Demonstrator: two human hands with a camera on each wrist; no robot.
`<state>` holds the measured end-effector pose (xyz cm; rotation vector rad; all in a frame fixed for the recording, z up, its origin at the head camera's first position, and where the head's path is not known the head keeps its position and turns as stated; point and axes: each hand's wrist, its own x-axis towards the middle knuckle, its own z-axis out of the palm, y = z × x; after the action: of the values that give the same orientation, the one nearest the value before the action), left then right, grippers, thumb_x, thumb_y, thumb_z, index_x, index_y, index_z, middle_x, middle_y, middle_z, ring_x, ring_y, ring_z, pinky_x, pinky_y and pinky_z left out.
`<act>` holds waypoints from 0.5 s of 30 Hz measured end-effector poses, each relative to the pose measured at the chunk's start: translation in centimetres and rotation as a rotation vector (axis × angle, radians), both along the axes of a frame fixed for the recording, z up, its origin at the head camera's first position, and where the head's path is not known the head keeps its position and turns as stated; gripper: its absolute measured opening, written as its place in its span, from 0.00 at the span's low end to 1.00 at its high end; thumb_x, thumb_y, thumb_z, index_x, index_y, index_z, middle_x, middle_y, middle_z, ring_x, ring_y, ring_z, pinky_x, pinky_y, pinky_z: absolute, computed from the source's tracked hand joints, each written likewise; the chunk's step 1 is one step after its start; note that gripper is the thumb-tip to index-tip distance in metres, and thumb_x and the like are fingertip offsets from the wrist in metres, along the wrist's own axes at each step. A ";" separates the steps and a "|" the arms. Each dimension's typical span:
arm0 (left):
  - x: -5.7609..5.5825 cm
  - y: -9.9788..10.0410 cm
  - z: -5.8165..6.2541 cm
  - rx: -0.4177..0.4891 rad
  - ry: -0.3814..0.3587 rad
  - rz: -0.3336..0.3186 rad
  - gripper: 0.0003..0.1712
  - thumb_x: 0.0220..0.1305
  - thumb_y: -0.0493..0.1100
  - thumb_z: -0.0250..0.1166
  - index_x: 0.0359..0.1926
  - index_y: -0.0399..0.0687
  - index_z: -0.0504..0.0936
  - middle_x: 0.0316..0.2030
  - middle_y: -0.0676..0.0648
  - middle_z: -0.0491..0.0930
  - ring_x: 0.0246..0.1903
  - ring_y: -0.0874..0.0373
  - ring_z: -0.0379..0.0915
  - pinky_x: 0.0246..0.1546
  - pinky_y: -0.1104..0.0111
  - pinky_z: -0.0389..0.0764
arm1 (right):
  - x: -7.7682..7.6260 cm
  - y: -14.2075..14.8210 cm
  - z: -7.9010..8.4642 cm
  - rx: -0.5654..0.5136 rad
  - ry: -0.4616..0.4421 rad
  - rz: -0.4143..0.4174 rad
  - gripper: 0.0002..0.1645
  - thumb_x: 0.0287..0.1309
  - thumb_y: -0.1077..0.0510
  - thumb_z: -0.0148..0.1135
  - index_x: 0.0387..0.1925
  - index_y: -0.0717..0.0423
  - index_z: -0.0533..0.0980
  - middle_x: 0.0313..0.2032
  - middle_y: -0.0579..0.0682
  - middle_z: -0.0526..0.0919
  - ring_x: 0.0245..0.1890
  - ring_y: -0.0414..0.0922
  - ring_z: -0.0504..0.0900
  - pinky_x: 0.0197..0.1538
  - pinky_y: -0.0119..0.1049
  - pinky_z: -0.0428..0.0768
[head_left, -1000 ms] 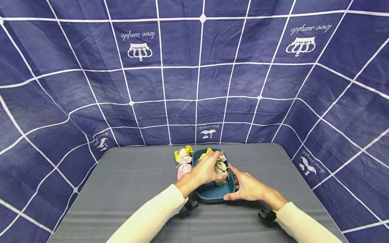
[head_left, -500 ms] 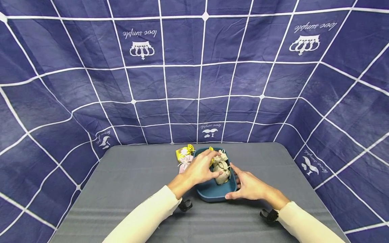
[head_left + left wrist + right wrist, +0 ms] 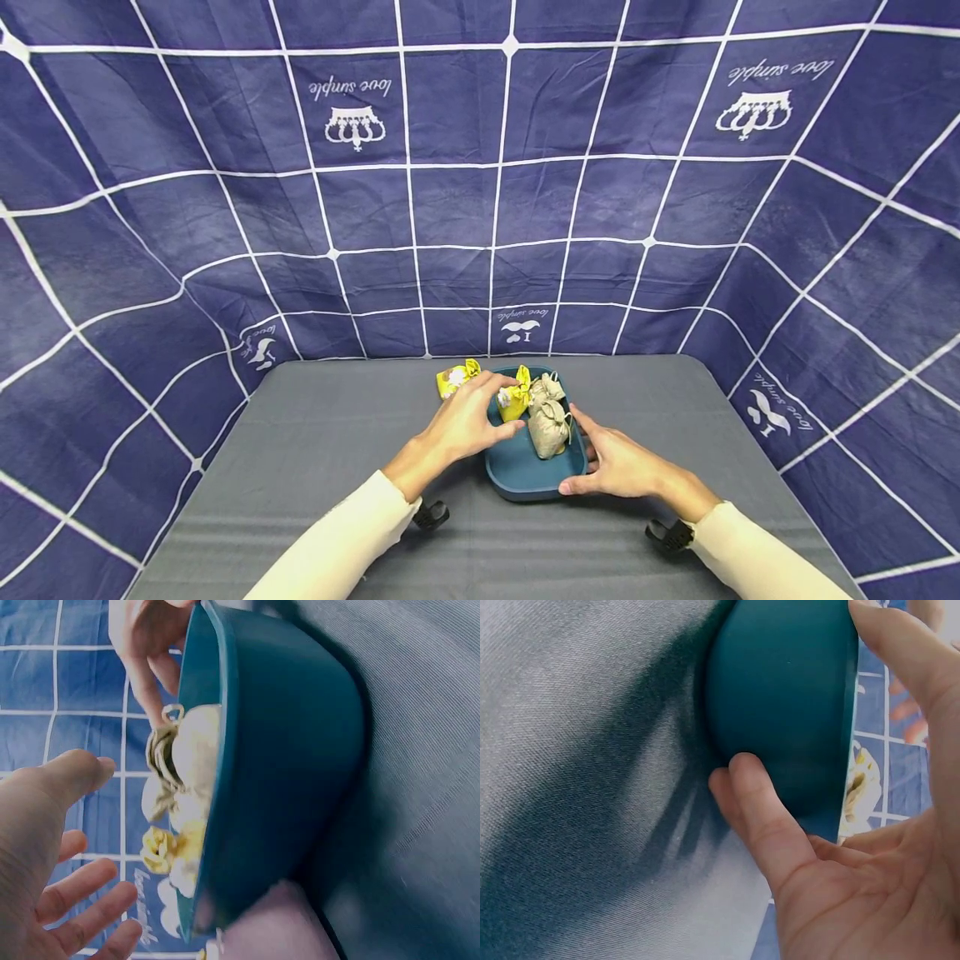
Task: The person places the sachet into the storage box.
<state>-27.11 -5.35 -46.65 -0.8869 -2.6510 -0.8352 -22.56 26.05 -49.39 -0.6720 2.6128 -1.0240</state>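
A teal plastic bin (image 3: 517,477) contains a yellow drawstring pouch (image 3: 514,400), a beige drawstring pouch (image 3: 549,432) and another beige pouch (image 3: 553,386) behind it. My left hand (image 3: 461,425) hovers over the bin's left side, its fingers spread with nothing between them, as the left wrist view also shows. My right hand (image 3: 618,462) holds the bin's right side, thumb at the near corner of the rim and fingers along the outer wall. Left of the bin, a pink pouch (image 3: 277,926) shows in the left wrist view; my left hand covers it in the head view.
Beyond my left hand, another yellow pouch (image 3: 452,381) lies on the grey cloth-covered table (image 3: 322,442), left of the bin. A blue curtain with white grid lines (image 3: 450,208) rises behind the table and along its sides. Each wrist wears a black strap.
My left hand has drawn back leftward from the beige pouches, uncovering the yellow pouch in the bin and hiding the pink one from the head view. My right hand keeps its hold.
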 end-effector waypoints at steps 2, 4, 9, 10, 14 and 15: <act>0.1 -0.8 -0.2 -0.002 0.006 0.020 0.38 0.67 0.57 0.85 0.73 0.51 0.87 0.64 0.46 0.91 0.61 0.48 0.90 0.63 0.49 0.91 | 0.0 0.0 0.0 -0.004 -0.009 0.004 0.85 0.60 0.38 0.90 0.94 0.69 0.44 0.48 0.53 0.95 0.40 0.35 0.92 0.46 0.32 0.89; 0.1 -1.5 -0.4 -0.009 0.008 0.043 0.37 0.67 0.57 0.85 0.72 0.53 0.87 0.64 0.48 0.91 0.61 0.49 0.89 0.63 0.50 0.91 | 0.0 0.0 0.0 -0.015 -0.023 0.003 0.84 0.61 0.39 0.90 0.94 0.69 0.43 0.43 0.51 0.95 0.37 0.33 0.91 0.44 0.32 0.89; -0.1 -3.1 -1.0 -0.003 0.005 0.063 0.36 0.66 0.55 0.86 0.71 0.52 0.88 0.63 0.44 0.91 0.59 0.45 0.90 0.63 0.47 0.91 | 0.1 0.1 0.0 -0.064 -0.036 -0.014 0.82 0.59 0.44 0.92 0.93 0.70 0.47 0.63 0.66 0.88 0.41 0.38 0.92 0.44 0.32 0.89; -0.1 -3.5 -1.1 -0.001 0.008 0.064 0.36 0.65 0.54 0.86 0.71 0.51 0.88 0.63 0.44 0.91 0.60 0.44 0.91 0.64 0.46 0.91 | 0.1 0.1 0.0 -0.066 -0.031 -0.018 0.82 0.58 0.44 0.93 0.93 0.70 0.47 0.68 0.69 0.85 0.43 0.39 0.93 0.45 0.32 0.90; -0.3 -4.6 -1.6 0.001 0.014 0.074 0.36 0.64 0.53 0.87 0.70 0.48 0.88 0.64 0.45 0.90 0.65 0.43 0.89 0.67 0.46 0.90 | 0.0 0.1 -0.1 -0.050 -0.009 -0.027 0.82 0.56 0.43 0.93 0.93 0.68 0.50 0.73 0.73 0.81 0.48 0.44 0.93 0.49 0.32 0.90; -0.3 -4.9 -1.7 0.000 0.018 0.082 0.36 0.63 0.52 0.88 0.69 0.48 0.88 0.64 0.46 0.91 0.66 0.43 0.89 0.68 0.46 0.89 | 0.0 0.0 -0.1 -0.048 -0.009 -0.026 0.82 0.56 0.43 0.93 0.93 0.68 0.50 0.73 0.72 0.81 0.48 0.44 0.94 0.49 0.33 0.90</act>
<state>-27.42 -10.23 -48.37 -0.7764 -2.6524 -0.8039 -22.55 26.09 -49.50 -0.6446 2.6036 -1.0985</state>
